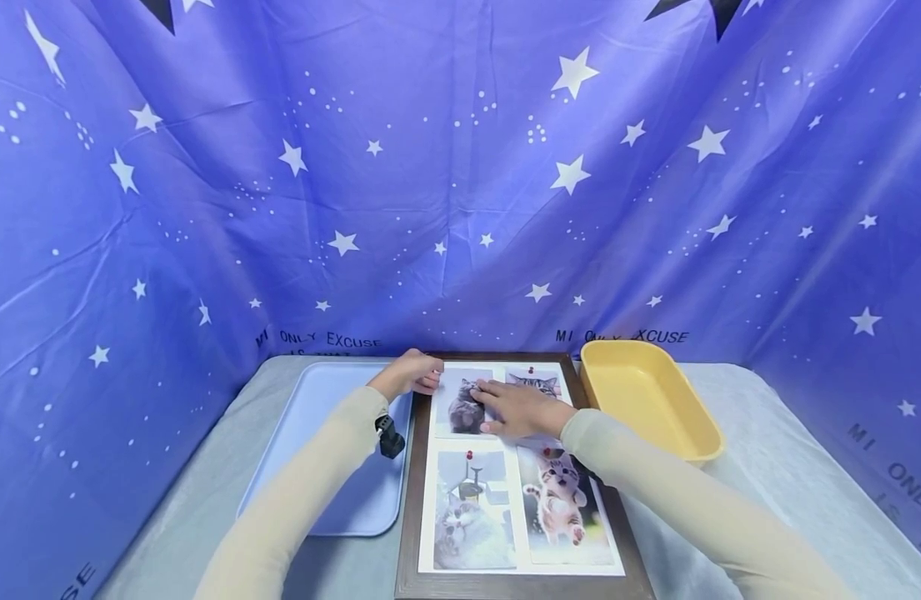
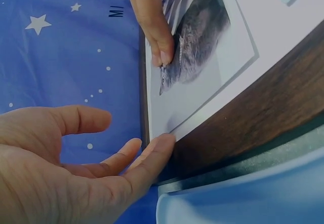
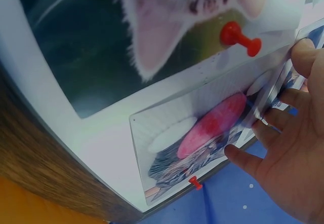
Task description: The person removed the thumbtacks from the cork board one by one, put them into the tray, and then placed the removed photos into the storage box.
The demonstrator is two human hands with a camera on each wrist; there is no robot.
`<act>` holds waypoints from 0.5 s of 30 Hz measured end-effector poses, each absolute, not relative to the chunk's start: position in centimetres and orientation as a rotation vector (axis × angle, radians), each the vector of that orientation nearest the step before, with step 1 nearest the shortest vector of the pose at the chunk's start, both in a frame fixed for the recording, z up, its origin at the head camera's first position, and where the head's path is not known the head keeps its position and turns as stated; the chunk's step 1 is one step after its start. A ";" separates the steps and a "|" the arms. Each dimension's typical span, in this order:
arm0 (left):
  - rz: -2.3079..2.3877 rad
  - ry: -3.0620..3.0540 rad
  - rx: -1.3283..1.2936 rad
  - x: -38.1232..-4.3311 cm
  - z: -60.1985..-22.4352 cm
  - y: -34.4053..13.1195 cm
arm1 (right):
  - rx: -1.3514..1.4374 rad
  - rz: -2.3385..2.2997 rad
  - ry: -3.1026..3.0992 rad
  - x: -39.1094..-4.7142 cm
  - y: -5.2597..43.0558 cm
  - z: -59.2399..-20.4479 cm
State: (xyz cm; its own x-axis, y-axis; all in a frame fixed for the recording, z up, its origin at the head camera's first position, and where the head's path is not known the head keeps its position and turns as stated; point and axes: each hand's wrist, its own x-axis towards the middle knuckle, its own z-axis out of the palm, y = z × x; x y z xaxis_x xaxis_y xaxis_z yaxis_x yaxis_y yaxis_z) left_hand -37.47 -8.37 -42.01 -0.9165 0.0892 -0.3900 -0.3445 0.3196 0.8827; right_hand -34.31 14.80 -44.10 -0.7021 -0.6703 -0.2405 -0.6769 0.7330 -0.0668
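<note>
Left wrist view: left hand (image 2: 66, 178) spread beside a cat photo (image 2: 200, 41), right hand (image 2: 149, 19) spread on it.

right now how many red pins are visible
3: one pin on the upper right photo, one on the lower left photo, one on the lower right photo. The left hand or right hand may hide more.

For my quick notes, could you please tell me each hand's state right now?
Left hand: open, holding nothing, near the cat photo's corner.
Right hand: open, touching that photo.
</note>
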 end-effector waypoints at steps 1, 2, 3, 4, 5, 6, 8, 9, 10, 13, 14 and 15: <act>1.625 2.225 -0.234 -37.5 -42.0 -8.3 | -1.060 0.038 2.685 -34.3 14.8 -44.1; 1.624 2.224 -0.241 -37.6 -42.0 -8.2 | -1.057 0.034 2.683 -34.4 14.8 -44.0; 1.621 2.226 -0.245 -37.6 -42.0 -8.2 | -1.055 0.031 2.682 -34.4 14.8 -44.0; 1.621 2.227 -0.251 -37.6 -42.0 -8.1 | -1.053 0.030 2.681 -34.4 14.8 -43.9; 1.624 2.223 -0.258 -37.6 -42.0 -8.1 | -1.052 0.027 2.680 -34.3 14.8 -43.9; 1.627 2.221 -0.266 -37.6 -42.0 -8.1 | -1.051 0.025 2.680 -34.3 14.8 -43.8; 1.635 2.215 -0.277 -37.6 -42.0 -8.0 | -1.049 0.024 2.678 -34.3 14.8 -43.8; 1.641 2.212 -0.283 -37.5 -42.0 -8.0 | -1.048 0.021 2.677 -34.3 14.8 -43.7; 1.647 2.206 -0.289 -37.5 -42.1 -8.0 | -1.047 0.015 2.675 -34.2 14.8 -43.7; 1.667 2.188 -0.304 -37.4 -42.1 -7.9 | -1.050 0.014 2.673 -34.2 14.8 -43.8; 1.675 2.182 -0.309 -37.4 -42.1 -7.9 | -1.052 0.015 2.674 -34.2 14.8 -43.8; 1.679 2.182 -0.313 -37.4 -42.1 -7.9 | -1.054 0.019 2.674 -34.2 14.8 -43.8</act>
State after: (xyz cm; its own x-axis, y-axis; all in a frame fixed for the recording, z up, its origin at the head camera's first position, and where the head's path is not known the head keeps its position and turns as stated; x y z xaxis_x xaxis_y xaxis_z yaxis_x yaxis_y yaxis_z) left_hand -37.38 -7.86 -42.06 -0.9075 0.0474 -0.4174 -0.3913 0.2660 0.8810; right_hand -34.22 14.77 -43.77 -0.7004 -0.6684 -0.2504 -0.6719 0.7358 -0.0847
